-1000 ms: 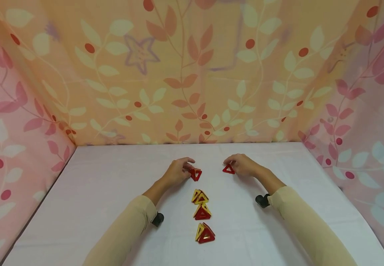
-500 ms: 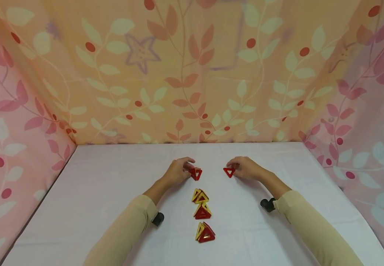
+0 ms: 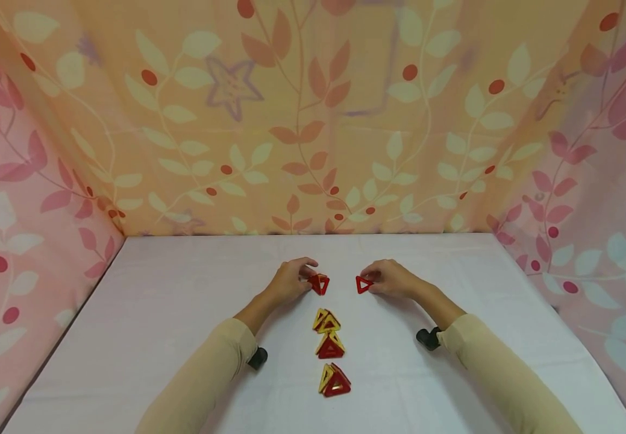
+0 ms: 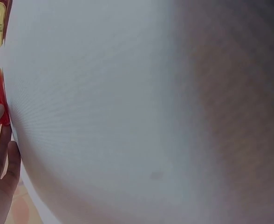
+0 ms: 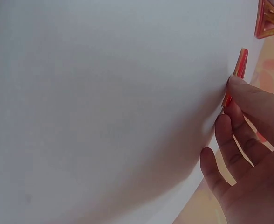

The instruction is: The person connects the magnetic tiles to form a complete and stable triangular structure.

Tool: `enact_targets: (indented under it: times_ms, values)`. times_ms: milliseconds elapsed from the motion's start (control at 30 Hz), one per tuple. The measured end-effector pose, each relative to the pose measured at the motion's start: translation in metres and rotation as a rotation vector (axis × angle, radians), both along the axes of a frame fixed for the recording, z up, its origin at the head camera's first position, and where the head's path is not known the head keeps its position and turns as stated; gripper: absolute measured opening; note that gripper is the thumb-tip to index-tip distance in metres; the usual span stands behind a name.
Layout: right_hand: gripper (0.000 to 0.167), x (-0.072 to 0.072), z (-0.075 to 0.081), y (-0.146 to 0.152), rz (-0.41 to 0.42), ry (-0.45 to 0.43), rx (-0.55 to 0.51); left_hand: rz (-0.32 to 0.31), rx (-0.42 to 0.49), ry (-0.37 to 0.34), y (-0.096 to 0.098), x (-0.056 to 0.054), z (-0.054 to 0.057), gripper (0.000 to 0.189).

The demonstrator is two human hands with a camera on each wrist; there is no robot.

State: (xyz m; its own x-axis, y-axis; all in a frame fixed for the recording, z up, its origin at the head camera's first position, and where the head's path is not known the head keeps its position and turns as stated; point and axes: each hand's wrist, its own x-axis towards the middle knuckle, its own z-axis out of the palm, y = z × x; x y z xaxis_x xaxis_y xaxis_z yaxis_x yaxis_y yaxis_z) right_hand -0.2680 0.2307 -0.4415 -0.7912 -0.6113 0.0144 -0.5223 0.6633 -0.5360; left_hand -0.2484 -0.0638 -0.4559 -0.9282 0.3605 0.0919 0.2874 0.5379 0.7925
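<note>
Fingers of my left hand hold a small group of joined red triangular tiles at the far middle of the table. In the left wrist view, the thumb lies against a red tile of that group. To the right, across a small gap, my right hand pinches a single red triangular tile with an open middle. In the right wrist view this tile shows edge-on between thumb and fingers, and the left hand's red and yellow-orange tiles appear at the top right corner.
Three small pyramids of red and yellow triangular tiles stand in a line toward the near side: a mostly yellow pyramid, a middle pyramid close against it, and a nearest pyramid. A white cloth covers the table; a patterned curtain hangs behind.
The right hand has turned its red tile, so a point now faces right rather than up, and has moved it left toward the joined tiles. The left hand stays in place.
</note>
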Motion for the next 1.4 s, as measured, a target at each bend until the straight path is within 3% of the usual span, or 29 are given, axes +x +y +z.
enact_targets:
  times_ms: [367,1033,1400]
  values:
    - [0.029,0.004,0.002,-0.022,-0.004,-0.047,0.038,0.007,0.004,-0.002,0.000,0.001,0.000,0.041]
    - [0.029,0.005,0.003,-0.064,0.039,-0.030,0.050,-0.004,0.000,-0.005,0.000,0.002,0.002,0.040]
    - [0.029,0.006,0.001,-0.068,-0.005,-0.050,0.050,-0.001,0.011,-0.006,0.000,0.000,0.001,0.040]
